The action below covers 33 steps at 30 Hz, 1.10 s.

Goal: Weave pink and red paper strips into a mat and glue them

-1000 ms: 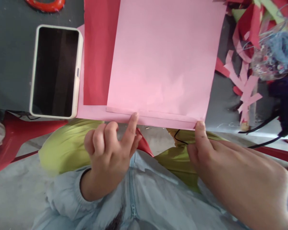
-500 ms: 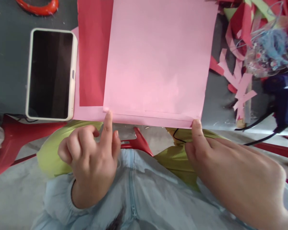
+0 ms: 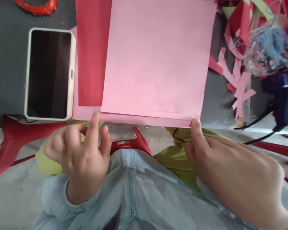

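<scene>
A sheet of pink paper (image 3: 156,60) lies over a red sheet (image 3: 92,64), with a larger pink sheet (image 3: 86,112) showing beneath both along the table's near edge. My left hand (image 3: 84,153) has its index finger stretched out and its thumb apart, the other fingers curled. That index fingertip is at the bottom sheet's strip, just left of the top sheet's near left corner. With my right hand (image 3: 232,172) I hold the near right corner of the pink paper, the index fingertip on top. The remaining right fingers are mostly hidden under the hand.
A phone in a white case (image 3: 49,73) lies to the left, overlapping the bottom sheet. An orange-red ring-shaped handle (image 3: 37,8) is at the upper left. Paper scraps (image 3: 241,86), a clear plastic bag (image 3: 259,59) and a dark blue device (image 3: 284,99) with black cables sit at the right.
My left hand has moved left, its index finger coming off the top sheet's near left corner. My right hand stays at the right corner. The whole view has shifted slightly.
</scene>
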Each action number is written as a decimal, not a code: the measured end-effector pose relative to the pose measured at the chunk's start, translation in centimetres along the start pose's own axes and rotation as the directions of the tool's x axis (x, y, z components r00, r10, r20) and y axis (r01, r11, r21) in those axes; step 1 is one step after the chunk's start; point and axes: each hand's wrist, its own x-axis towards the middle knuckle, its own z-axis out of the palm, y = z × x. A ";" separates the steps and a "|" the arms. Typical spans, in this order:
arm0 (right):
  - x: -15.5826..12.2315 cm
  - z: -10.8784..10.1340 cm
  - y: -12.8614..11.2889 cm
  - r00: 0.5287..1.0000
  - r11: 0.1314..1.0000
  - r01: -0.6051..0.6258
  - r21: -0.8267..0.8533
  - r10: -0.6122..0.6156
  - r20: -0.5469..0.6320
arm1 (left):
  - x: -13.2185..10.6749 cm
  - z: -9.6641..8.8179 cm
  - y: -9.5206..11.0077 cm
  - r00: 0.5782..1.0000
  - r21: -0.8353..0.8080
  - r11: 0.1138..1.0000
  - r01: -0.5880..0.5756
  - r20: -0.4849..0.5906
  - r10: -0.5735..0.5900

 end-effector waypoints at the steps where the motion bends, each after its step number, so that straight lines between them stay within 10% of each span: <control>1: 0.0 0.0 0.0 1.000 1.000 0.001 0.003 -0.001 0.001 | 0.1 0.0 -0.1 1.000 0.018 1.000 -0.009 -0.012 0.009; 9: -0.5 0.0 -0.3 0.997 0.999 -0.031 0.025 0.029 0.068 | 0.3 1.0 1.0 0.958 -0.108 0.967 -0.231 -0.198 0.207; 16: -0.7 0.2 -0.6 0.992 0.997 -0.058 0.051 0.052 0.116 | 0.1 2.7 5.1 0.847 -0.171 0.830 -0.530 -0.060 0.528; 33: -1.1 1.9 -1.0 0.982 0.914 -0.188 0.360 0.176 0.066 | 0.3 4.5 8.2 0.865 -0.064 0.864 -0.500 -0.089 0.494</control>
